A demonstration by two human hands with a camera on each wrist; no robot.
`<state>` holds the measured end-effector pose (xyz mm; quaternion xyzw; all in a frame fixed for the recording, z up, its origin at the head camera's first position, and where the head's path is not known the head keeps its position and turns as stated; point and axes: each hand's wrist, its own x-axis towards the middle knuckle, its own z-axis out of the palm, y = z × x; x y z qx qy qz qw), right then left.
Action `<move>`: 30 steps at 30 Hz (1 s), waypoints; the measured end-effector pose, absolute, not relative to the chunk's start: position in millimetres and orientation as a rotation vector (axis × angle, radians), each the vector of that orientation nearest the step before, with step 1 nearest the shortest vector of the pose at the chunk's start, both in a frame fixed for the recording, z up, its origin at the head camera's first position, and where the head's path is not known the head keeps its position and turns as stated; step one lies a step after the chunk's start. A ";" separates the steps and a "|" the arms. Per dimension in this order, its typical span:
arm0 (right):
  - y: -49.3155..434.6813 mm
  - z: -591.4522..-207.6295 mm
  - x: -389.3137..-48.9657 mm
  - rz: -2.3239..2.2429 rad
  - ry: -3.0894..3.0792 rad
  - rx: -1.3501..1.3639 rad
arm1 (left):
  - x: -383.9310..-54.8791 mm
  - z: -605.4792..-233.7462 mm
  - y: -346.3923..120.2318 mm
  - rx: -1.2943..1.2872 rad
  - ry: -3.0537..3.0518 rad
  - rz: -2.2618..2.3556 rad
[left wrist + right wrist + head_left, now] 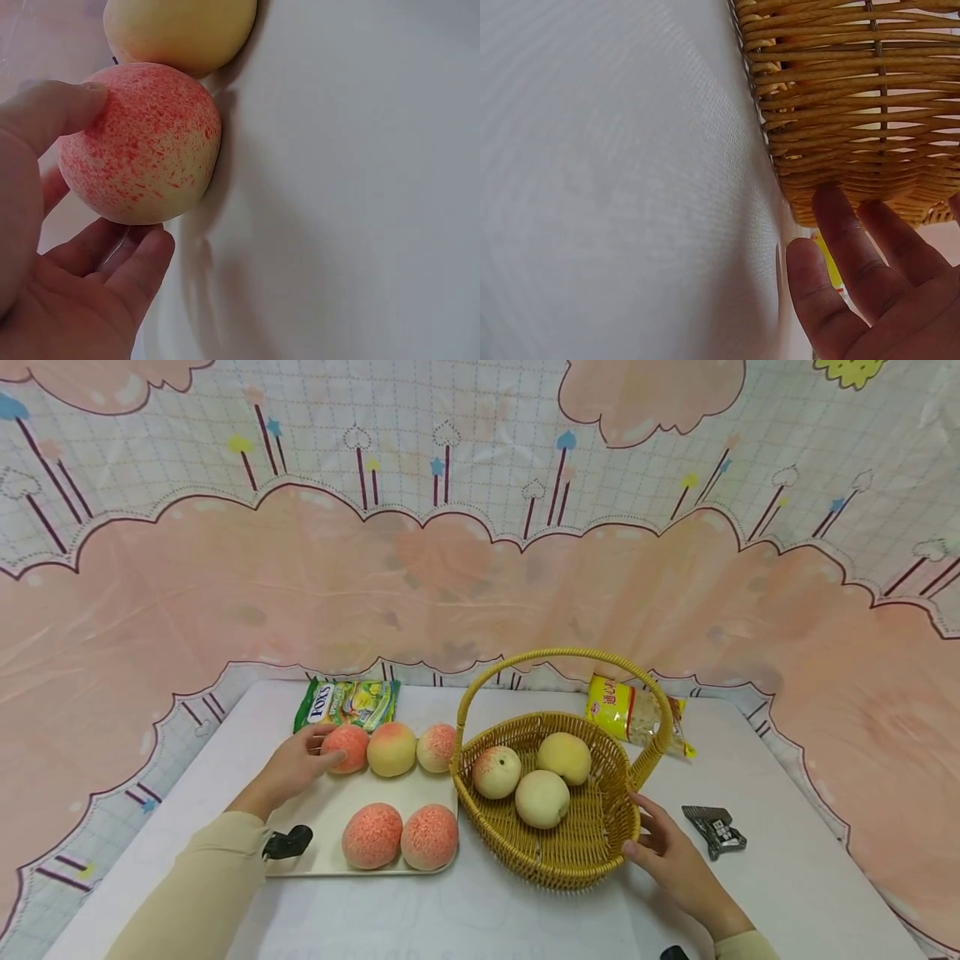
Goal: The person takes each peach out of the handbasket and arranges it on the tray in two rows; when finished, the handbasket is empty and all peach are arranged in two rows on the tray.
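Red peach (pixel 348 750) at 11 o'clock on tray (pixel 322 814), left hand (pixel 298 764) pinching it. Right hand (pixel 675 858) spread, touching basket (pixel 551 870) at its 4 o'clock. Basket at tray's 3 o'clock, 3 peaches (pixel 542 799) inside; 4 other peaches (pixel 429 837) on tray.
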<state>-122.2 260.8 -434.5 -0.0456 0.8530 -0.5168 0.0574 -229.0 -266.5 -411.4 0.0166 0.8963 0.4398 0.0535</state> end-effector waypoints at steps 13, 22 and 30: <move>260.6 -433.1 -121.3 -1.557 2.577 -0.133 | -220.1 -393.8 -265.7 0.086 2.766 1.314; 260.7 -433.4 -122.0 -1.583 2.555 -0.118 | -198.8 -373.0 -249.6 0.200 2.805 1.321; 260.1 -432.0 -120.8 -1.596 2.533 -0.107 | -176.7 -362.2 -220.8 0.425 2.768 1.403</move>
